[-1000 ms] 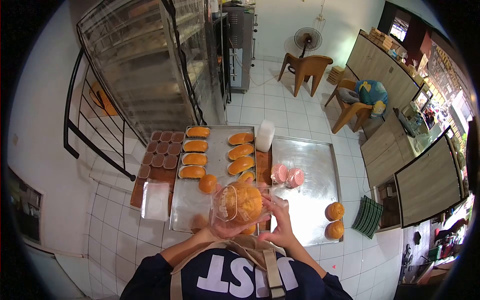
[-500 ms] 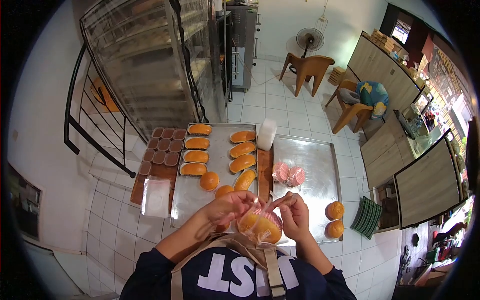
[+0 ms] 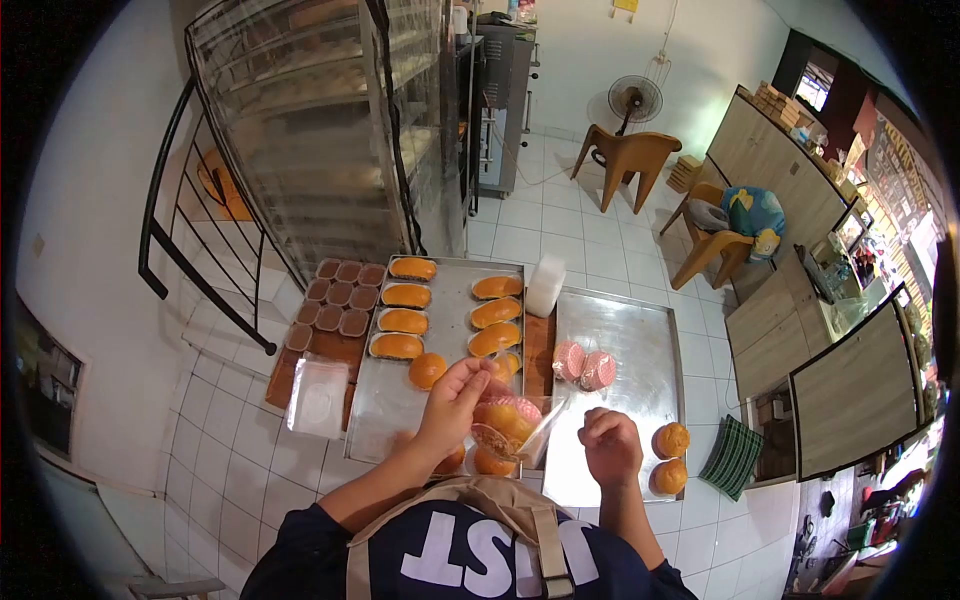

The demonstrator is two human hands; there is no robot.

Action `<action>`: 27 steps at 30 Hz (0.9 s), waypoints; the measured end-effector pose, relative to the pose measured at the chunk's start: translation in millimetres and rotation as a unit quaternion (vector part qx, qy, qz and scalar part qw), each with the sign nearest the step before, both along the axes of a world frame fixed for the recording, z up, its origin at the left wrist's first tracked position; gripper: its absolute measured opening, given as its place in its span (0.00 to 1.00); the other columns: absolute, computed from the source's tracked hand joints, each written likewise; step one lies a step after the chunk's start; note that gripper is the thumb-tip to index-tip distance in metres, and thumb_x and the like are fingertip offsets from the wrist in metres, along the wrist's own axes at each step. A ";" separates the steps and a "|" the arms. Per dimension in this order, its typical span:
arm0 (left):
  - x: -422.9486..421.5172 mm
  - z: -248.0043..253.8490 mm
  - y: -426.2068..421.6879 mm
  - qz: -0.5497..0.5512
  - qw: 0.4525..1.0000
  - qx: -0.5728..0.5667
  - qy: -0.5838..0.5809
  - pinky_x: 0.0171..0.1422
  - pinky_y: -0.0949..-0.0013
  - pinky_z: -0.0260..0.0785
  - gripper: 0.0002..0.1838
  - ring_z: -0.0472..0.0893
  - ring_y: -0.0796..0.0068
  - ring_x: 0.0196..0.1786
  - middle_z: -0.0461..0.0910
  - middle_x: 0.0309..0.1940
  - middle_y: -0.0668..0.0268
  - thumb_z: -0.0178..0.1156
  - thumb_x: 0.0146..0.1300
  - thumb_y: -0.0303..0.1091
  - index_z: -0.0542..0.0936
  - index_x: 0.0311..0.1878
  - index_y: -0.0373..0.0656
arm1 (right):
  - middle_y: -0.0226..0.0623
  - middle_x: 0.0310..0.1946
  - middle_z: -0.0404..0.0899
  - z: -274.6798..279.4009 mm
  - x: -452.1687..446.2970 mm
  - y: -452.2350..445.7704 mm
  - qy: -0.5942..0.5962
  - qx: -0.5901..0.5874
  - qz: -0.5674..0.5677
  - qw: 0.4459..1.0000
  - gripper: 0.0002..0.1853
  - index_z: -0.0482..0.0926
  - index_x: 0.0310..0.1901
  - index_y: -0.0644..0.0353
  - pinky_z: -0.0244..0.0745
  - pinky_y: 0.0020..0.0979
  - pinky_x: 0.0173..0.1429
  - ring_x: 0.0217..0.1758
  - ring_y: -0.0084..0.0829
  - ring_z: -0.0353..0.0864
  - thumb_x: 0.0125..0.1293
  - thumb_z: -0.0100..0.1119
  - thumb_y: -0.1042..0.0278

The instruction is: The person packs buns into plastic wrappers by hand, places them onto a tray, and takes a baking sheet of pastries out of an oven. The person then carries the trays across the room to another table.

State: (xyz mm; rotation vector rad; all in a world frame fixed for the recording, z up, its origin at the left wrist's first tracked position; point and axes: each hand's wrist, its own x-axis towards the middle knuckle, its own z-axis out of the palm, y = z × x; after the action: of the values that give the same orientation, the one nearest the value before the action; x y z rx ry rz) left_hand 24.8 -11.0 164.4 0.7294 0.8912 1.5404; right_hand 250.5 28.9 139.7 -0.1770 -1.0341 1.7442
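My left hand [image 3: 455, 400] pinches the top of a clear plastic bag [image 3: 535, 440]. Inside the bag is a round golden bun [image 3: 503, 420] in a pink-patterned paper cup, hanging tilted in front of my apron. A pale strip or bag edge slants up on its right side. Apart from the bag, my right hand [image 3: 612, 447] hovers over the right tray [image 3: 640, 330] with its fingers curled together; whether anything small is in them is hidden. Two bagged buns with pink-patterned cups [image 3: 584, 366] lie on that tray, and two unwrapped round buns [image 3: 670, 458] sit at its right edge.
The left tray [image 3: 450, 300] bears several oval buns [image 3: 404, 321] and round buns [image 3: 427, 371]. Left of it are small tubs of brown filling [image 3: 338, 295] and a stack of clear bags [image 3: 319, 395]. A stack of white cups [image 3: 545, 285] stands between the trays. A wrapped rack [image 3: 310, 130] rises behind.
My right hand has let go of the bag and moved away to the right. My left hand still holds the bagged bun, now tilted. The view has shifted slightly.
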 end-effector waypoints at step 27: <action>8.4 7.4 -14.3 -0.106 0.923 0.099 0.355 0.31 0.78 0.69 0.05 0.77 0.80 0.26 0.78 0.24 0.66 0.57 0.60 0.28 0.74 0.32 0.37 | 0.21 0.18 0.66 29.4 -29.1 -2.7 -0.265 -0.129 0.140 0.945 0.03 0.71 0.29 0.58 0.56 0.16 0.24 0.19 0.12 0.63 0.58 0.55 0.74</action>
State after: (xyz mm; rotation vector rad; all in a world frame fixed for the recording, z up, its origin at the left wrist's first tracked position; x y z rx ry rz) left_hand 33.3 -25.3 171.8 1.5390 1.1369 1.1784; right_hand 221.4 26.2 169.1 -0.7279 -1.2520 2.1529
